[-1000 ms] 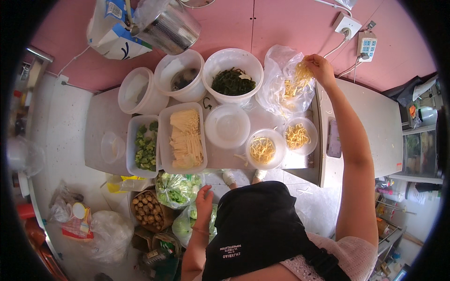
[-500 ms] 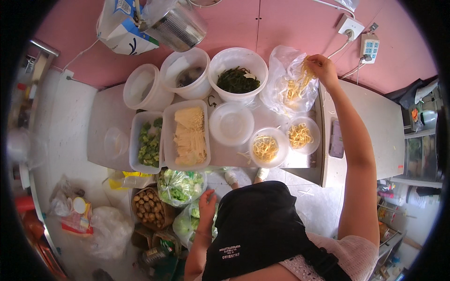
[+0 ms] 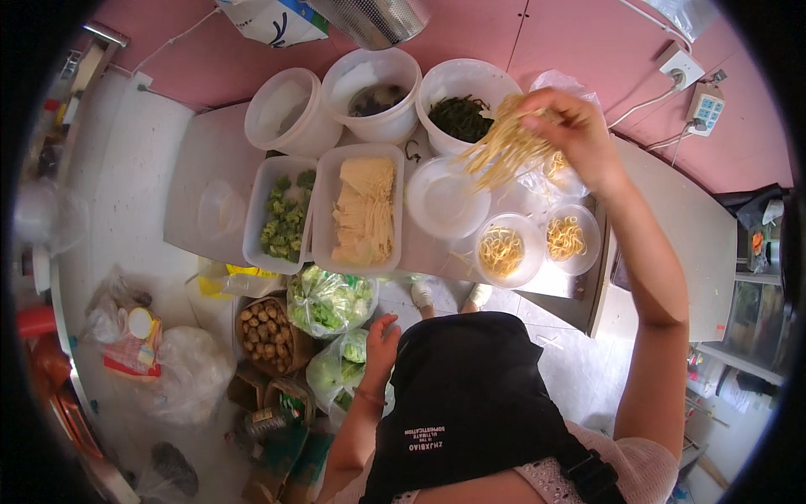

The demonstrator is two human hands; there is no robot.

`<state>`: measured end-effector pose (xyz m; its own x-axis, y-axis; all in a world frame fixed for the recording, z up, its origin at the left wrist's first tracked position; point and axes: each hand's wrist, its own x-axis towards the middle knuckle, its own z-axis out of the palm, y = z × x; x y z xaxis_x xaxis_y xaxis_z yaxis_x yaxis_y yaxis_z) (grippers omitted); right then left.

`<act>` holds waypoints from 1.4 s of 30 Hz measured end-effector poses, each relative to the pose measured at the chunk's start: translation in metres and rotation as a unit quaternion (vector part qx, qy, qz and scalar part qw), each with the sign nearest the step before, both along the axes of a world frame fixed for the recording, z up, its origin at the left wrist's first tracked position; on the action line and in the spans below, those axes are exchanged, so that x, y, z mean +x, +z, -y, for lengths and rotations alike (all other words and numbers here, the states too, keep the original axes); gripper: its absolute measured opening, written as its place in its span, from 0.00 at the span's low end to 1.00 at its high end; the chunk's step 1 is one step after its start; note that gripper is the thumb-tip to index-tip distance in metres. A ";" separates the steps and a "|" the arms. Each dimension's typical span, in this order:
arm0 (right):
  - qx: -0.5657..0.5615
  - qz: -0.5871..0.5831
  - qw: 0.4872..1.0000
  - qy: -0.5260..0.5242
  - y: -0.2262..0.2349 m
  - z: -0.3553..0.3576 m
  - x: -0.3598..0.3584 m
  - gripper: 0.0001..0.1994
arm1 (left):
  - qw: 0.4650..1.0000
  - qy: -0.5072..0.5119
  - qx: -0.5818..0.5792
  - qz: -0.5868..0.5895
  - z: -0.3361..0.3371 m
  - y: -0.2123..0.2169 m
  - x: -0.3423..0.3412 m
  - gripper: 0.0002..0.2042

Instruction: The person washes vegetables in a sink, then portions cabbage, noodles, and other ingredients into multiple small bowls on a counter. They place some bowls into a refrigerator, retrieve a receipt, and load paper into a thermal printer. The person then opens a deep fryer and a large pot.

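Note:
My right hand [image 3: 575, 139] is closed on a bunch of pale yellow noodles [image 3: 508, 147]. Loose strands hang down over a round white plastic container [image 3: 432, 210] and the edge of the tub of dark green seaweed strips [image 3: 457, 118]. More noodles show in a clear plastic bag [image 3: 564, 84] behind my right hand and wrist. Nearer me, a round bowl of noodles [image 3: 502, 250] stands beside a second bowl of noodles [image 3: 568, 238]. Low at my left side, my left hand [image 3: 383, 346] is open and holds nothing, close to a bag of leafy greens [image 3: 340, 361].
White tubs [image 3: 281, 113] line the back. A broccoli box [image 3: 284, 214] adjoins a box of pale sheets and strips [image 3: 363, 210]. Below the table edge are bagged lettuce [image 3: 332, 298] and a bag of potatoes [image 3: 269, 336]. A metal strainer [image 3: 378, 17] overhangs the back; sockets [image 3: 678, 65] are on the wall.
My right hand has come left and nearer from the plastic bag, lifting a larger bunch of noodles out over the round white container. My left hand stays low beside me.

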<state>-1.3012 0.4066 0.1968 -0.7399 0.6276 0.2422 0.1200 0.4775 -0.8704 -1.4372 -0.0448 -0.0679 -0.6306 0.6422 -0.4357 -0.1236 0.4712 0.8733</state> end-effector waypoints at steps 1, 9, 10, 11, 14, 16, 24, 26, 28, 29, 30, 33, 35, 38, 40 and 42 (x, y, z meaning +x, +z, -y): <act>-0.063 -0.025 0.998 0.016 -0.026 0.002 -0.009 0.05 | 1.000 -0.005 0.004 -0.001 0.000 -0.001 -0.001 0.13; 0.121 0.231 0.963 0.069 -0.138 0.045 -0.052 0.16 | 1.000 0.012 -0.015 0.023 0.007 0.013 -0.009 0.14; 0.105 0.270 0.955 0.056 -0.128 0.051 -0.049 0.17 | 1.000 0.002 -0.019 0.017 0.010 0.011 -0.012 0.14; 0.072 0.239 0.968 0.030 -0.120 0.054 -0.039 0.17 | 0.999 -0.004 -0.022 0.023 0.012 0.010 -0.015 0.14; -0.023 0.144 0.987 -0.067 -0.107 0.069 0.020 0.16 | 0.997 -0.028 -0.045 0.057 0.008 0.017 -0.020 0.15; -0.090 0.103 0.978 -0.159 -0.114 0.107 0.075 0.14 | 0.993 -0.099 -0.056 0.035 -0.002 0.019 -0.024 0.15; -0.185 0.180 0.958 -0.127 -0.209 0.398 0.251 0.19 | 0.906 -0.406 0.071 -0.099 -0.097 0.049 0.031 0.14; -0.307 0.139 0.916 -0.218 -0.189 0.412 0.288 0.17 | 0.871 -0.448 0.124 -0.161 -0.126 0.055 0.067 0.15; -0.274 0.198 0.894 -0.292 -0.185 0.408 0.325 0.14 | 0.853 -0.452 0.183 -0.186 -0.161 0.075 0.120 0.19; -0.257 0.228 0.882 -0.322 -0.188 0.403 0.342 0.12 | 0.846 -0.448 0.212 -0.199 -0.177 0.083 0.150 0.21; -0.246 0.227 0.866 -0.372 -0.193 0.401 0.358 0.10 | 0.851 -0.431 0.223 -0.202 -0.192 0.085 0.183 0.26; -0.224 0.199 0.856 -0.421 -0.207 0.405 0.411 0.10 | 0.857 -0.378 0.231 -0.264 -0.241 0.083 0.288 0.37; -0.253 0.188 0.850 -0.421 -0.204 0.410 0.450 0.11 | 0.871 -0.356 0.192 -0.280 -0.279 0.076 0.350 0.48; -0.203 0.240 0.839 -0.443 -0.209 0.436 0.515 0.11 | 0.859 -0.292 0.130 -0.400 -0.319 0.053 0.406 0.51; -0.146 0.290 0.824 -0.465 -0.200 0.449 0.562 0.11 | 0.853 -0.261 0.035 -0.451 -0.332 0.055 0.433 0.52; -0.193 0.259 0.794 -0.516 -0.198 0.461 0.599 0.11 | 0.841 -0.237 0.029 -0.486 -0.339 0.042 0.449 0.52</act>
